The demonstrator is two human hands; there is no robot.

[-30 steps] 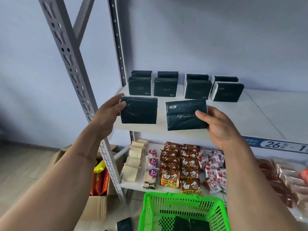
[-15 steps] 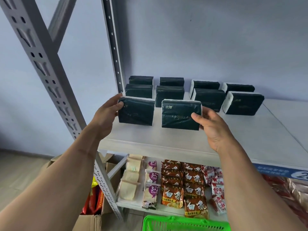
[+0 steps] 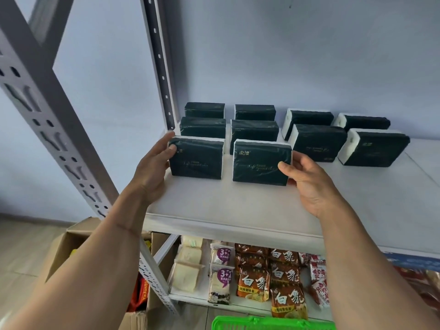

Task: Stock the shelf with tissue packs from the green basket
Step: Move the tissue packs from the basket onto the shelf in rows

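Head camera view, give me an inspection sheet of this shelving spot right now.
Surface: white top shelf, eight dark tissue packs in two rows at back.
Job's things: two more packs standing in front; green basket rim at bottom edge.
Clutter: snack packets on the lower shelf; cardboard box on floor.
Grippers: left hand grips left pack; right hand grips right pack.
Cables: nothing seen.
Surroundings: grey upright, pale wall.
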